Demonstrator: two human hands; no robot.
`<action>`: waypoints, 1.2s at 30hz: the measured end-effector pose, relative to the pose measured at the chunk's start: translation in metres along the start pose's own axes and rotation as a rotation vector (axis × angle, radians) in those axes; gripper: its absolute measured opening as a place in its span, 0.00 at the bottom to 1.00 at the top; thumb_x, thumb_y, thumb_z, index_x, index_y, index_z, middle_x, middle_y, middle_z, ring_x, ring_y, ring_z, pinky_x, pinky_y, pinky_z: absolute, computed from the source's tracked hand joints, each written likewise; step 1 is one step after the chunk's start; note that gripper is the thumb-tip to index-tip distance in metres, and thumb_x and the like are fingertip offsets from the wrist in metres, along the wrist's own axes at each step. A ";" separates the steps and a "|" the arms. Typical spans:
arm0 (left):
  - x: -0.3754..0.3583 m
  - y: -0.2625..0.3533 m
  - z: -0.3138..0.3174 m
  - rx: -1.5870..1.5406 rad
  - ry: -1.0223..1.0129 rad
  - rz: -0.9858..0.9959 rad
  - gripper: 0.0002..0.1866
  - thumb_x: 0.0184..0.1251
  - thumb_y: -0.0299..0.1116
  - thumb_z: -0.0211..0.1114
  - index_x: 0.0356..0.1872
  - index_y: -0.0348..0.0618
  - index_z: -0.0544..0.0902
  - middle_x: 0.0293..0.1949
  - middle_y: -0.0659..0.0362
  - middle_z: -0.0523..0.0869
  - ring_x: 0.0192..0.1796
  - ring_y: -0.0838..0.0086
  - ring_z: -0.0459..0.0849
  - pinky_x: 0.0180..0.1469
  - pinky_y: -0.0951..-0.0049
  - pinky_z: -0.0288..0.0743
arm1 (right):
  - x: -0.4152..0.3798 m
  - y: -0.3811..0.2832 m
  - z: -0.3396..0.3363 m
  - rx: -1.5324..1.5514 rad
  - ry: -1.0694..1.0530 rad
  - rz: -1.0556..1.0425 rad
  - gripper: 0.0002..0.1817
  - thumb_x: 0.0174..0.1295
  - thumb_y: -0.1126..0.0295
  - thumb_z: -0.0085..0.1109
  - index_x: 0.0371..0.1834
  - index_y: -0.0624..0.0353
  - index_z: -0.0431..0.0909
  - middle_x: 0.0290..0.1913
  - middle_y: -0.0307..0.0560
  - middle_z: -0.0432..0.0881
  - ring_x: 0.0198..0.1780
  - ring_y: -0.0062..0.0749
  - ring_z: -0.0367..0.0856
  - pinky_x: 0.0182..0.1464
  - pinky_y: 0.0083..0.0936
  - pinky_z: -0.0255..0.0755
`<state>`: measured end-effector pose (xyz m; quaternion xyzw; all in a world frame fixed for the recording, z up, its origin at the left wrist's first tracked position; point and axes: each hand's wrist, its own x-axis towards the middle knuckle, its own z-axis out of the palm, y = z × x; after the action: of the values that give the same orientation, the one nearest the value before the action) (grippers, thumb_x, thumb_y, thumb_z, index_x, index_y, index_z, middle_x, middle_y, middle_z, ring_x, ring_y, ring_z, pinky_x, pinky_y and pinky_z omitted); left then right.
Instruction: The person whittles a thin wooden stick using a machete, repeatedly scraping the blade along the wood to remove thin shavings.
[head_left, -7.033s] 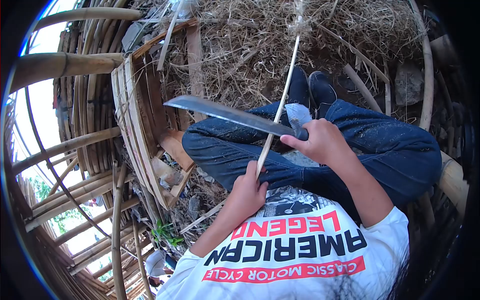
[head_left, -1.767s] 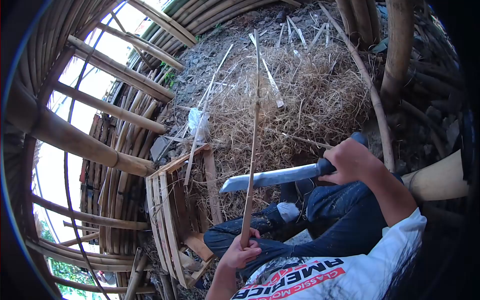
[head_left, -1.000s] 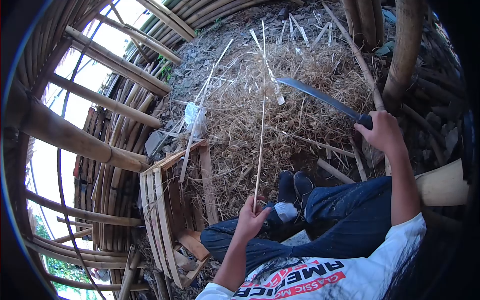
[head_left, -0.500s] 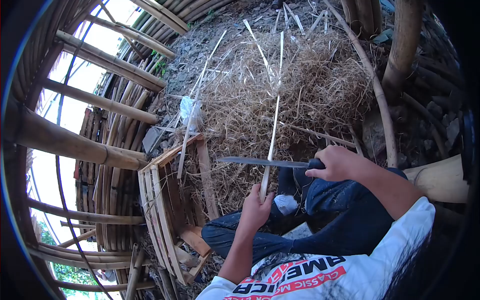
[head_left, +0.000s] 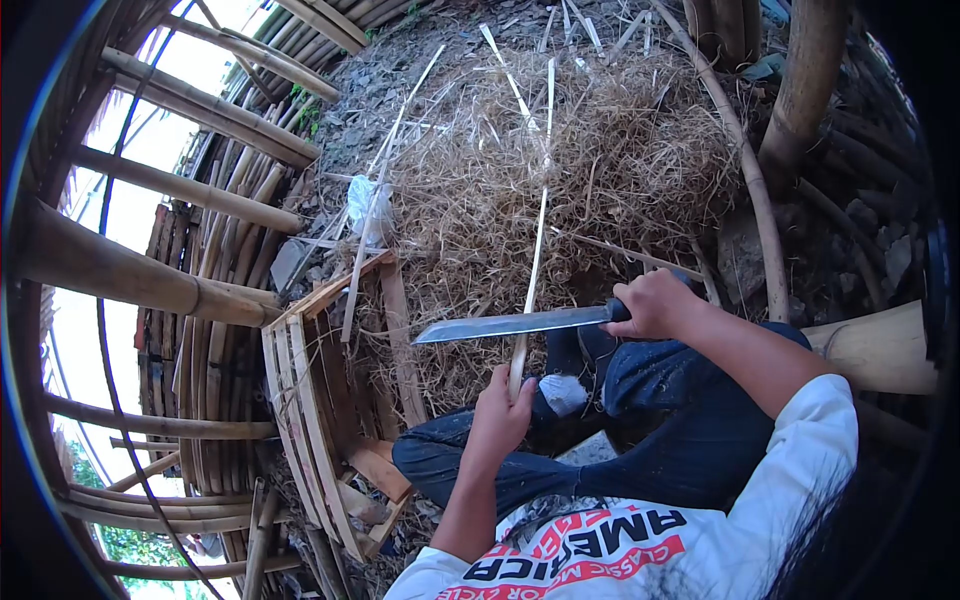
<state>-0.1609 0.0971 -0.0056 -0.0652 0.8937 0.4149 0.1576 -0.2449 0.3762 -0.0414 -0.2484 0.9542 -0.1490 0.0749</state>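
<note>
To the right of the slatted wooden crate, the two hands are apart, each wrapped around something. The left hand, the nearer one to the crate, grips the near end of a thin bamboo strip, which runs away past the crate's far end, over a heap of curly shavings. The right hand, farther out from the crate, clasps the dark handle of a machete. Its blade points toward the crate and lies across the strip, just beyond the left fist; whether the edge touches is unclear. A crumpled plastic bag sits just beyond the crate, and dark jeans fold close along its right side.
</note>
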 end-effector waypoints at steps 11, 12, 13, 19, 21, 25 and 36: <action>-0.021 0.006 0.003 0.065 -0.069 -0.005 0.19 0.67 0.34 0.63 0.51 0.32 0.71 0.29 0.44 0.81 0.30 0.66 0.81 0.35 0.65 0.73 | 0.008 0.002 0.011 -0.014 0.067 0.079 0.33 0.57 0.35 0.55 0.25 0.60 0.79 0.24 0.53 0.83 0.30 0.47 0.86 0.36 0.41 0.79; -0.021 0.008 0.006 0.057 -0.082 -0.008 0.18 0.67 0.33 0.62 0.52 0.32 0.71 0.30 0.43 0.82 0.30 0.65 0.81 0.35 0.64 0.74 | 0.008 0.003 0.007 -0.016 0.065 0.078 0.33 0.57 0.35 0.55 0.25 0.60 0.79 0.24 0.53 0.83 0.30 0.47 0.86 0.36 0.41 0.79; -0.021 0.009 0.008 0.049 -0.093 -0.009 0.18 0.67 0.32 0.61 0.52 0.32 0.71 0.30 0.42 0.82 0.31 0.63 0.82 0.36 0.63 0.74 | 0.009 0.003 0.004 0.001 0.040 0.103 0.33 0.57 0.35 0.55 0.25 0.61 0.79 0.24 0.54 0.83 0.30 0.48 0.85 0.36 0.41 0.79; -0.026 0.003 0.015 -0.020 -0.097 0.019 0.16 0.67 0.28 0.60 0.53 0.33 0.70 0.29 0.46 0.81 0.30 0.70 0.81 0.33 0.67 0.73 | 0.002 -0.028 0.011 0.040 -0.008 0.004 0.34 0.58 0.35 0.54 0.25 0.61 0.79 0.24 0.56 0.82 0.31 0.50 0.85 0.36 0.41 0.78; -0.031 0.004 0.011 0.008 -0.105 0.004 0.16 0.67 0.28 0.60 0.53 0.33 0.70 0.29 0.47 0.81 0.30 0.71 0.80 0.33 0.68 0.73 | 0.005 -0.016 0.017 0.029 0.005 0.018 0.34 0.57 0.34 0.54 0.25 0.61 0.79 0.24 0.56 0.82 0.31 0.50 0.85 0.36 0.41 0.78; -0.039 0.012 0.005 -0.016 -0.161 -0.013 0.15 0.67 0.27 0.60 0.53 0.34 0.70 0.26 0.52 0.78 0.27 0.75 0.75 0.30 0.71 0.71 | 0.013 0.007 0.012 0.017 0.001 0.141 0.33 0.56 0.34 0.55 0.27 0.60 0.79 0.25 0.54 0.83 0.32 0.47 0.85 0.37 0.41 0.78; -0.049 0.010 0.000 -0.092 -0.197 0.005 0.15 0.67 0.23 0.59 0.53 0.36 0.70 0.28 0.60 0.75 0.29 0.81 0.70 0.31 0.76 0.67 | 0.009 -0.004 0.017 -0.023 0.110 -0.006 0.33 0.56 0.34 0.55 0.24 0.59 0.76 0.20 0.52 0.81 0.24 0.46 0.84 0.31 0.39 0.78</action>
<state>-0.1170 0.1034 0.0182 -0.0290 0.8540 0.4604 0.2405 -0.2474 0.3636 -0.0568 -0.2435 0.9578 -0.1514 0.0192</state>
